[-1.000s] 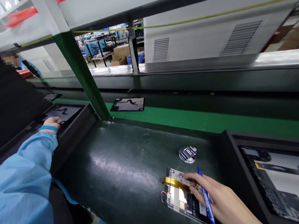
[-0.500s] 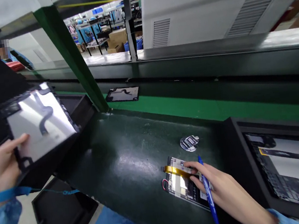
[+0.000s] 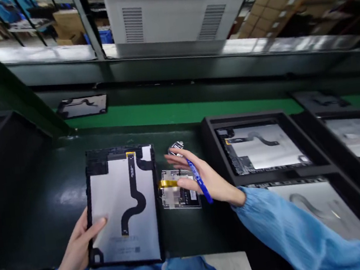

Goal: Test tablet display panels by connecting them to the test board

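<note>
My left hand [image 3: 77,250] grips the lower left edge of a tablet back panel [image 3: 124,204], a silvery plate in a black frame with a black S-shaped ribbon cable. The panel lies flat on the dark green mat [image 3: 43,201]. My right hand [image 3: 202,178] holds a blue pen [image 3: 199,181] between its fingers, which rest on a small circuit board [image 3: 178,195] with a yellow flex strip, just right of the panel. A small silver part [image 3: 175,147] lies just beyond the fingertips.
Black trays [image 3: 213,148] at the right hold several similar panels. A green conveyor belt [image 3: 164,112] runs behind the mat with one more panel [image 3: 82,106] on it. A green post [image 3: 11,93] stands at the left, with a grey cabinet [image 3: 176,7] and cartons behind.
My left hand brought the panel from the left tray down onto the mat next to the circuit board. My view turned right and down. The right hand stayed on the board with the pen.
</note>
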Demonstrator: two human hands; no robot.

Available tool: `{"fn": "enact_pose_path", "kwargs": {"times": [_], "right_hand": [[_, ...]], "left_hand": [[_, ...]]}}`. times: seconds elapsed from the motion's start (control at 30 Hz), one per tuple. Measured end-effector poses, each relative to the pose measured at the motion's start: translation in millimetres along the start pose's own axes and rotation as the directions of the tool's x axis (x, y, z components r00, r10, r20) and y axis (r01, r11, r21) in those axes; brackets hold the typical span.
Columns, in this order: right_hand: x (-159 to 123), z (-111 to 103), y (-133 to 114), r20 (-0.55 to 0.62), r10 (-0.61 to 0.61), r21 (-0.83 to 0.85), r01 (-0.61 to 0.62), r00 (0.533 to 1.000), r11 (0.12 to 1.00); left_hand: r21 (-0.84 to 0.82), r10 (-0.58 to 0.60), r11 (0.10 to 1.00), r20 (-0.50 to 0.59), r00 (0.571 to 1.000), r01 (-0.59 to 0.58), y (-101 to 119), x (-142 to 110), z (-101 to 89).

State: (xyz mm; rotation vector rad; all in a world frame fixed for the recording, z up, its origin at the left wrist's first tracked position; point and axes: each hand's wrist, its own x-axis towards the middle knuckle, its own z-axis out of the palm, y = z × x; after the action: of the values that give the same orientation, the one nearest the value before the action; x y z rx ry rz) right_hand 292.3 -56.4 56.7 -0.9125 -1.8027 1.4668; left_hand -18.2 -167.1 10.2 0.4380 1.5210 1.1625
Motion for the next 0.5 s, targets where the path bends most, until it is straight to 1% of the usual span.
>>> {"fn": "enact_pose_path", "kwargs": {"times": [0.03, 0.07, 0.13, 0.2, 0.27, 0.33, 0.4, 0.47, 0.5], "right_hand": [[3, 6, -4, 0.019, -0.003, 0.160, 0.000, 1.000, 0.987], [6, 12, -8, 0.027, -0.006, 0.273, -0.001, 1.000, 0.962], [9, 23, -12, 0.013, -0.001, 0.392, -0.004, 1.000, 0.920], [11, 31, -15, -0.035, 0.037, 0.441, -0.018, 0.999, 0.897], [10, 37, -16, -0.055, 0.109, 0.501, -0.067, 0.993, 0.863], [8, 42, -18, -0.005, 0.198, 0.564, -0.161, 0.980, 0.810], [7, 48, -19, 0.058, 0.280, 0.605, -0.257, 0.958, 0.754], [6, 54, -19, 0.074, 0.339, 0.622, -0.309, 0.938, 0.719], [6, 57, -18, 0.042, 0.358, 0.619, -0.305, 0.933, 0.724]], "left_hand": [[0.013, 0.014, 1.000, 0.004, 1.000, -0.014, -5, -2, 7.3], [0.025, 0.037, 0.999, 0.004, 0.999, -0.037, -8, -5, 15.1], [0.031, 0.095, 0.995, 0.006, 0.995, -0.095, -13, -12, 30.2], [0.014, 0.128, 0.992, 0.012, 0.992, -0.128, -15, -20, 41.8], [-0.016, 0.088, 0.996, 0.030, 0.996, -0.088, -14, -24, 48.0], [-0.059, 0.019, 0.998, 0.063, 0.998, -0.015, -14, -24, 49.7], [-0.091, -0.034, 0.995, 0.079, 0.996, 0.041, -16, -23, 49.8], [-0.113, -0.020, 0.993, 0.055, 0.998, 0.026, -21, -22, 50.7], [-0.123, 0.006, 0.992, 0.032, 0.999, -0.002, -25, -22, 51.6]]}}
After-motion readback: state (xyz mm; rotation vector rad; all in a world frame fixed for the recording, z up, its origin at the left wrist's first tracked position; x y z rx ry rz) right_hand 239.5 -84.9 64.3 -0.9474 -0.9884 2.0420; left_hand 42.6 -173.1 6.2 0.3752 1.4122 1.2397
